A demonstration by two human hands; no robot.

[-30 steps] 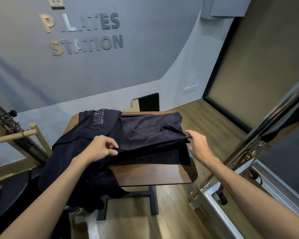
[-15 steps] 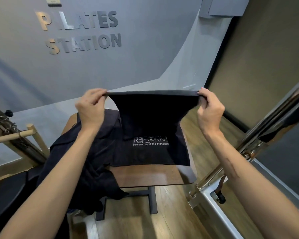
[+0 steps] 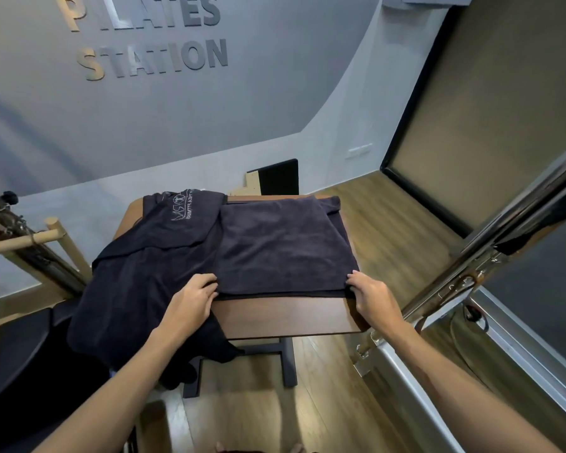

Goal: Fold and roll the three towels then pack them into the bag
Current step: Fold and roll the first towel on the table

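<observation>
1. Folded towel (image 3: 285,243) lies flat on the tabletop (image 3: 285,317), right half, dark charcoal, near edge set back from the tabletop's front edge.
2. Left hand (image 3: 192,300) pinches the towel's near-left corner, fingers curled over the edge, thumb side underneath.
3. Right hand (image 3: 371,297) grips the near-right corner the same way, fingers curled on top of the fold.
4. Both hands sit low, at tabletop level, corners pressed down against the layer beneath.
5. A thin lower layer shows along the near edge under the top fold, slightly offset.
6. Far-right corner of the towel is a bit rumpled, not square.
7. Second dark cloth (image 3: 138,273) is spread over the left half, white logo print near the far end, and hangs off the left and front edges.
8. It overlaps the folded towel's left side; cannot tell which one lies on top along the seam.
9. No bag that I can make out for sure; cannot tell whether the left cloth is a towel or something else.
10. Wooden bar (image 3: 20,241) stands to the left, chrome frame (image 3: 490,253) to the right, both clear of the tabletop.
11. Wall sign (image 3: 151,37) behind reads PILATES STATION.
</observation>
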